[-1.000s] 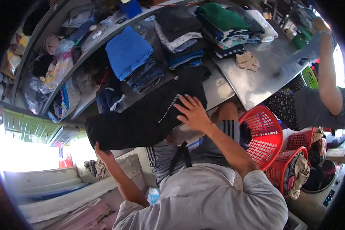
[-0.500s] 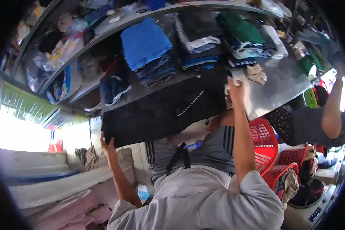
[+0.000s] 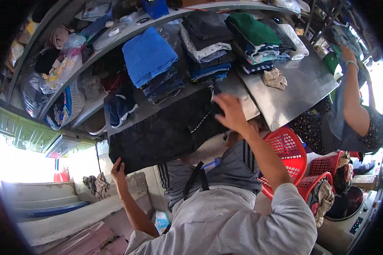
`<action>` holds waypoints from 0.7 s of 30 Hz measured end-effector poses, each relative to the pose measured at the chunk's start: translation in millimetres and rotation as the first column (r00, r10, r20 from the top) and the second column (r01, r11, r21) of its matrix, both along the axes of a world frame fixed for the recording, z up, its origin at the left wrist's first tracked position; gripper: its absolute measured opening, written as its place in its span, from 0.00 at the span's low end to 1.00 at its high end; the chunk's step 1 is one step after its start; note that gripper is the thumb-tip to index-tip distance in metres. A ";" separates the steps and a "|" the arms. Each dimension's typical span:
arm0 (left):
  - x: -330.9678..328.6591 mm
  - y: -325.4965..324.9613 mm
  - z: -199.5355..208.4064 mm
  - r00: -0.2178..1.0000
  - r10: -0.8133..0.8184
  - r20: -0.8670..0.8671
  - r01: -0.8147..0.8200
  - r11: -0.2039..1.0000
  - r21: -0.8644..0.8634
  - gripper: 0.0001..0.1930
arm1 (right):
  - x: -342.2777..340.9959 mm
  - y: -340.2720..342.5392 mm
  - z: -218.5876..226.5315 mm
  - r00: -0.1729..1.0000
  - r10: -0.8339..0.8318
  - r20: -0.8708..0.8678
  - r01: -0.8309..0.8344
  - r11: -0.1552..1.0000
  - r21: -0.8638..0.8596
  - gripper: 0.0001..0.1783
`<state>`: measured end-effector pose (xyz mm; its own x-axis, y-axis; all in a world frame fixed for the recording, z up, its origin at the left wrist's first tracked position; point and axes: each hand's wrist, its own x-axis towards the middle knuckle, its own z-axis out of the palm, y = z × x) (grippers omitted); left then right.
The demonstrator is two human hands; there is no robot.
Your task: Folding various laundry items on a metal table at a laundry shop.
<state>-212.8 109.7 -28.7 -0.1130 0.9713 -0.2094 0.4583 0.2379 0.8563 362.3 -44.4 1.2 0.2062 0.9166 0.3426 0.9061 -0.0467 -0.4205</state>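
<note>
A dark black garment with a white dashed line lies stretched along the front edge of the grey table, partly hanging over it. Its kind is hard to tell. At its lower left corner, my left hand pinches the cloth between thumb and fingers. My right hand hovers at the garment's right end, fingers apart and slightly blurred. Just behind the garment stand piles of folded clothes: one topped by a blue cloth, one by a dark grey cloth, one by a green cloth.
A crumpled beige cloth rests on the shiny metal tabletop at right. Red plastic baskets stand below it, near a washing machine. Another person's arm reaches up at far right. Bagged items fill the left shelf.
My right hand has moved left and let go of the garment's right end. That end has drawn in to the left, while my left hand keeps its corner.
</note>
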 end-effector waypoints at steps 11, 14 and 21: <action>64.4 25.7 62.2 0.966 -0.177 -0.189 0.218 0.950 0.223 0.31 | -65.1 -26.4 -17.9 1.000 -0.011 0.007 0.011 0.993 -0.120 0.60; 155.5 6.7 107.0 0.851 -0.249 -0.463 0.462 0.774 0.433 0.33 | -73.4 -24.1 -24.8 0.998 -0.053 0.018 0.054 0.995 -0.086 0.57; 341.8 -84.3 88.8 0.406 -0.712 -0.573 0.910 0.371 0.184 0.31 | -62.9 -12.0 -27.3 0.821 -0.114 -0.560 0.157 0.987 0.028 0.45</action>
<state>129.0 25.4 60.1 0.8213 0.5655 0.0760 0.4725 -0.7488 0.4648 299.5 -56.4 -26.1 0.5012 0.8434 0.1937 0.5050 -0.1032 -0.8569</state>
